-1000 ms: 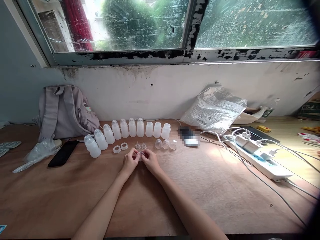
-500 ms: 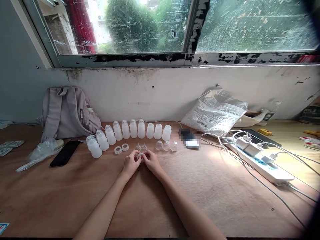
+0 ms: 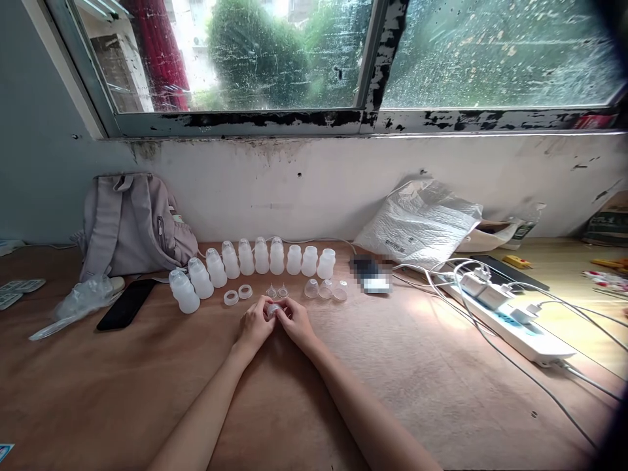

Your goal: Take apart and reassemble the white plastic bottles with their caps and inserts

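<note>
Both my hands meet at the middle of the table, fingertips pinched round a small whitish bottle ring (image 3: 273, 311). My left hand (image 3: 255, 324) grips its left side, and my right hand (image 3: 295, 322) closes on the right. Fingers cover much of the ring, so whether a teat sits in it I cannot tell. Just beyond stand two clear bottle teats (image 3: 277, 292). Two white rings (image 3: 238, 296) lie to their left; three clear dome caps (image 3: 326, 289) are to the right. Behind runs a curved row of frosted baby bottles (image 3: 246, 256), several capped and three at the right end uncapped.
At left are a grey backpack (image 3: 140, 222), a crumpled plastic bag (image 3: 86, 297) and a black phone (image 3: 126, 305). To the right sit a blurred dark item (image 3: 371, 273), a silver mailer bag (image 3: 422, 219) and a white power strip (image 3: 520, 327) with trailing cables.
The ring has tilted and shifted slightly left between my fingertips. My right hand's fingers have moved a little over it. The view has tipped slightly; the bottles and loose parts stay in place.
</note>
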`<state>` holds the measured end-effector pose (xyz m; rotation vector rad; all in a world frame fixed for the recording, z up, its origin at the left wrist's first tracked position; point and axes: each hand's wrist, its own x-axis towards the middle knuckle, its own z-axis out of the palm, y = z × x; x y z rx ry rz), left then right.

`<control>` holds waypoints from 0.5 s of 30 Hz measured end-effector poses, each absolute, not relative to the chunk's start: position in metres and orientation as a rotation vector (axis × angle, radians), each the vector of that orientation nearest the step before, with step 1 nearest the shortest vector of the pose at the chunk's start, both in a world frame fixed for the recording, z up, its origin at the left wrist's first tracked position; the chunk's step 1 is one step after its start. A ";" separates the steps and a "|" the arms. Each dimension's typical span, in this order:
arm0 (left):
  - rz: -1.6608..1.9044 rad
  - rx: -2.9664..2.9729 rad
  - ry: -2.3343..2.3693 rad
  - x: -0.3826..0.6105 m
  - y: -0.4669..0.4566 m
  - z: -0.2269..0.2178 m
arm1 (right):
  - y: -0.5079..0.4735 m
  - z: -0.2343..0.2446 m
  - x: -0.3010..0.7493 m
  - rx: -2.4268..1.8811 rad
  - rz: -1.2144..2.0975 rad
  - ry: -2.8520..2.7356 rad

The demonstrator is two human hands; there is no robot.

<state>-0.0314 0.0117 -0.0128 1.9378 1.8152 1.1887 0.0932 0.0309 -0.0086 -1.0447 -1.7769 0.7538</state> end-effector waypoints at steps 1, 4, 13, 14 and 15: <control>1.205 1.924 1.817 -0.032 0.012 -0.013 | 0.031 -0.008 0.094 -1.026 0.771 -1.781; 1.286 1.839 1.759 -0.035 0.015 -0.013 | 0.031 -0.010 0.094 -0.974 0.844 -1.786; 1.429 1.073 1.346 -0.043 0.025 -0.009 | 0.039 -0.012 0.095 -1.119 0.437 -1.795; 1.437 0.987 1.300 -0.044 0.025 -0.008 | 0.043 -0.009 0.095 -1.147 0.397 -1.808; 1.449 0.913 1.256 -0.045 0.025 -0.007 | 0.049 -0.005 0.095 -1.185 0.364 -1.814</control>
